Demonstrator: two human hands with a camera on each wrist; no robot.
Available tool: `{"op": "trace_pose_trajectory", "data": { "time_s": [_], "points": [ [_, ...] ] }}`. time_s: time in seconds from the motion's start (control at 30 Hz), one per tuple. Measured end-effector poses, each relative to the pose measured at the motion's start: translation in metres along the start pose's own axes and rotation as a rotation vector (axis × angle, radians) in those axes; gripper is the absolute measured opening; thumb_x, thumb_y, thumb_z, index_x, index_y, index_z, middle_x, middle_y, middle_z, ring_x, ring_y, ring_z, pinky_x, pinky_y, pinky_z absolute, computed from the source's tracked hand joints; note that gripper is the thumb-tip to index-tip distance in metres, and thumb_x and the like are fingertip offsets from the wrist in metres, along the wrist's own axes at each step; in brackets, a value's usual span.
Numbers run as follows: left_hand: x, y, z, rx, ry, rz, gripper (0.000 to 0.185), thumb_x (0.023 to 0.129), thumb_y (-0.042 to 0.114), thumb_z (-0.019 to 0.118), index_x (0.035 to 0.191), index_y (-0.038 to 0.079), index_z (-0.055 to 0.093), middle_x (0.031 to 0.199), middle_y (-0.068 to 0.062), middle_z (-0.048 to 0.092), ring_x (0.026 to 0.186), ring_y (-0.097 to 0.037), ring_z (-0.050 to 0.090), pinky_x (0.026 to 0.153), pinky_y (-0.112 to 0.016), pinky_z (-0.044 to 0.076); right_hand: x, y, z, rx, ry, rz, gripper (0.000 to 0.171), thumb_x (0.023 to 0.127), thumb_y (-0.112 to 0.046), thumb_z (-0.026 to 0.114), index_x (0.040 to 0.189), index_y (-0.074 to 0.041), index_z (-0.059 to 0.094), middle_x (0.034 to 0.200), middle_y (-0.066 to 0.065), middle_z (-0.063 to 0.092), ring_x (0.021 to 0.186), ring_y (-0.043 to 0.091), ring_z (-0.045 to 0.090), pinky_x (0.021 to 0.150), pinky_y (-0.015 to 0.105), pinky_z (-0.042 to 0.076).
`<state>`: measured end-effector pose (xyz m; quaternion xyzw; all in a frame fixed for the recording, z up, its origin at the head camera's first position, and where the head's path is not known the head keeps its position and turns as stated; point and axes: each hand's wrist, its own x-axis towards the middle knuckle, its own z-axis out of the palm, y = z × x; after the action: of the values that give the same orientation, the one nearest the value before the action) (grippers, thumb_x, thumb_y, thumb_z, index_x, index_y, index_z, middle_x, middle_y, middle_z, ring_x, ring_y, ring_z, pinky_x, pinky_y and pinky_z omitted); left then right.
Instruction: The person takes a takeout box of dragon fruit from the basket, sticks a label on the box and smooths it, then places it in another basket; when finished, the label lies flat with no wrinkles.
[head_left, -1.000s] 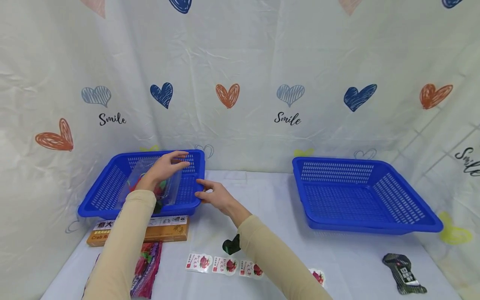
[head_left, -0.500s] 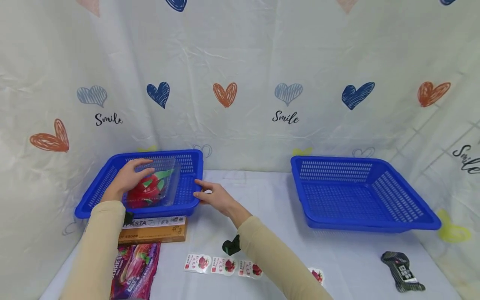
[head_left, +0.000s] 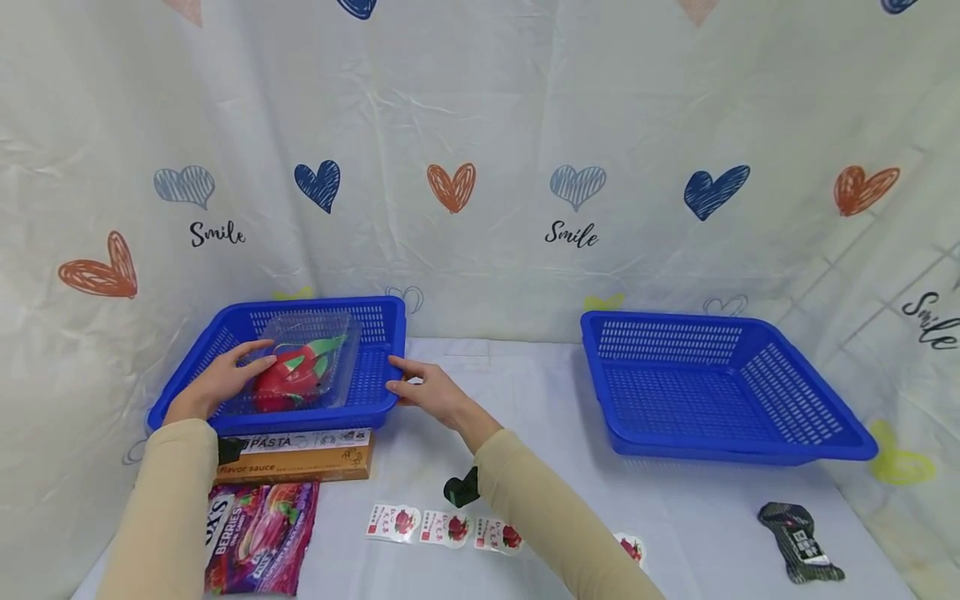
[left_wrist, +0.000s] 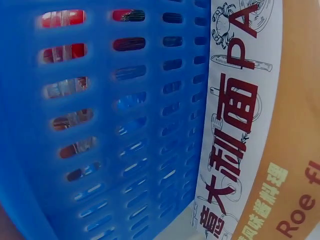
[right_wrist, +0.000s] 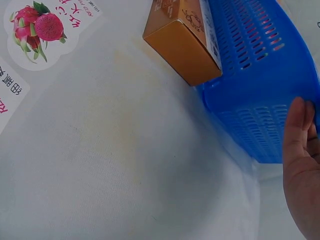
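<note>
Left hand (head_left: 221, 379) lies flat against clear clamshell of dragon fruit (head_left: 303, 367) inside left blue basket (head_left: 375, 387) | right hand (head_left: 431, 393) pinches basket's corner, grip narrow | advice: keep steadying the rim.

Your left basket (head_left: 375, 392) is blue with slotted walls, and so is the right basket (head_left: 720, 392). The clear box (head_left: 330, 333) shows a red fruit (head_left: 288, 379) with green tips. The pasta box (head_left: 300, 457) is orange with a white label. The berries bag (head_left: 258, 537) is purple. Stickers (head_left: 442, 527) are white with red fruit. Your sleeves (head_left: 540, 517) are beige. The bench (head_left: 675, 533) is white. The backdrop (head_left: 525, 125) carries blue and orange hearts.
</note>
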<state>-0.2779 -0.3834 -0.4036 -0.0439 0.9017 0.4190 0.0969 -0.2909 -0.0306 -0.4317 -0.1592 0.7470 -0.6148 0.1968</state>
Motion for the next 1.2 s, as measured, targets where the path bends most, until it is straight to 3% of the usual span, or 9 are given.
{"op": "trace_pose_trajectory", "data": {
  "time_s": [0.2, 0.4, 0.5, 0.7, 0.93, 1.2],
  "points": [
    [-0.001, -0.001, 0.001, -0.029, -0.019, 0.007, 0.079, 0.099, 0.056, 0.044, 0.157, 0.011, 0.014, 0.149, -0.036, 0.020, 0.129, -0.054, 0.035, 0.101, -0.068, 0.032, 0.003, 0.002, -0.001, -0.005, -0.008, -0.013, 0.055, 0.095, -0.023, 0.065, 0.147, -0.021, 0.047, 0.113, 0.007, 0.052, 0.096, 0.017, 0.065, 0.090, 0.032, 0.053],
    [0.000, 0.000, 0.003, -0.001, 0.013, 0.037, 0.077, 0.097, 0.055, 0.049, 0.155, 0.010, 0.023, 0.147, -0.034, 0.026, 0.127, -0.053, 0.035, 0.099, -0.066, 0.036, 0.003, 0.000, 0.002, 0.002, -0.013, 0.003, 0.054, 0.095, -0.024, 0.065, 0.147, -0.023, 0.047, 0.114, 0.005, 0.053, 0.096, 0.017, 0.065, 0.093, 0.034, 0.051],
    [0.002, 0.006, 0.008, 0.009, -0.003, 0.069, 0.078, 0.096, 0.055, 0.051, 0.154, 0.010, 0.025, 0.146, -0.034, 0.027, 0.127, -0.052, 0.036, 0.098, -0.065, 0.037, 0.003, -0.001, 0.002, 0.000, -0.012, 0.004, 0.054, 0.095, -0.025, 0.065, 0.147, -0.023, 0.047, 0.115, 0.005, 0.054, 0.096, 0.018, 0.066, 0.094, 0.035, 0.051],
    [0.005, 0.013, 0.017, -0.010, -0.031, 0.079, 0.076, 0.097, 0.056, 0.049, 0.155, 0.013, 0.025, 0.147, -0.033, 0.028, 0.128, -0.051, 0.036, 0.099, -0.065, 0.036, 0.002, 0.001, -0.001, -0.008, 0.001, 0.021, 0.054, 0.095, -0.028, 0.065, 0.146, -0.026, 0.047, 0.115, 0.006, 0.057, 0.096, 0.018, 0.066, 0.095, 0.037, 0.050],
    [0.006, 0.007, 0.015, 0.001, -0.052, 0.090, 0.070, 0.101, 0.052, 0.042, 0.157, 0.017, 0.020, 0.148, -0.032, 0.028, 0.125, -0.048, 0.039, 0.095, -0.063, 0.040, 0.003, 0.003, -0.001, 0.012, -0.008, 0.003, 0.055, 0.095, -0.028, 0.065, 0.147, -0.025, 0.047, 0.114, 0.006, 0.057, 0.097, 0.018, 0.066, 0.093, 0.035, 0.051],
    [0.006, 0.005, 0.013, -0.038, -0.082, 0.081, 0.075, 0.099, 0.053, 0.048, 0.157, 0.017, 0.018, 0.148, -0.029, 0.026, 0.118, -0.043, 0.043, 0.093, -0.058, 0.043, 0.003, 0.003, -0.001, 0.019, -0.006, 0.004, 0.054, 0.095, -0.028, 0.065, 0.146, -0.024, 0.048, 0.115, 0.005, 0.057, 0.096, 0.018, 0.066, 0.093, 0.034, 0.051]
  ]
}}
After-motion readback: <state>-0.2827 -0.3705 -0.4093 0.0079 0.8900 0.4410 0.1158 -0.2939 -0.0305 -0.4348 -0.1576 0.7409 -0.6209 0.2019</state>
